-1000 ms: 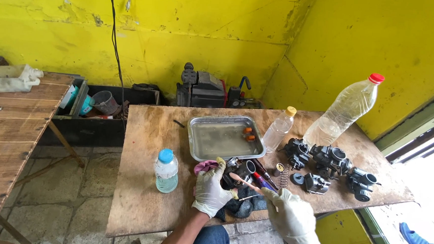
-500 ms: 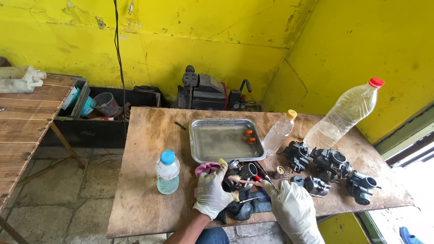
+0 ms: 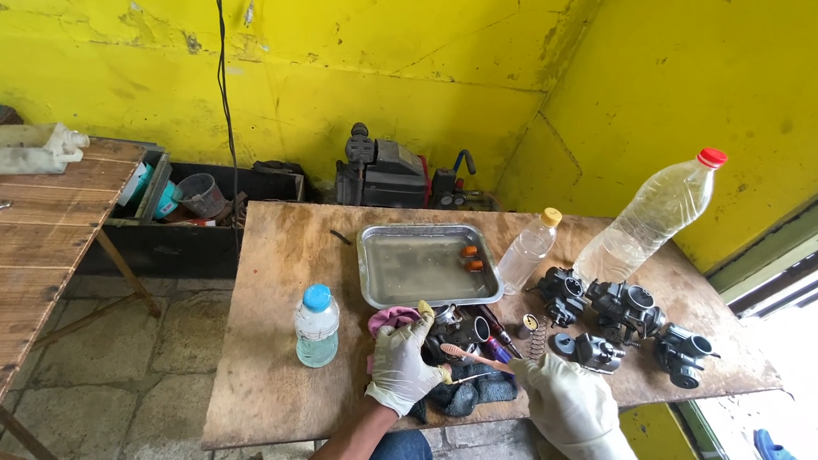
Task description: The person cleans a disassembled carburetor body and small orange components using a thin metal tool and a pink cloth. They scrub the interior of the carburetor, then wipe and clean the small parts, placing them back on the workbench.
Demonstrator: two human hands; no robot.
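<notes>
The left hand (image 3: pixel 402 365), gloved, closes its fingers over a dark carburettor part (image 3: pixel 464 334) at the near edge of the wooden table (image 3: pixel 261 381), steadying it while the right hand (image 3: pixel 563 401) pinches a toothbrush (image 3: pixel 472 357) against it. A blue-capped bottle (image 3: pixel 316 325) stands left; beyond, a metal tray (image 3: pixel 426 264), a yellow-capped bottle (image 3: pixel 529 248) and a red-capped bottle (image 3: pixel 652 215) keep liquids within reach.

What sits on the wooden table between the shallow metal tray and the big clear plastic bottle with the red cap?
In the head view, a small clear plastic bottle with a yellow cap stands between the metal tray and the red-capped bottle.
</notes>
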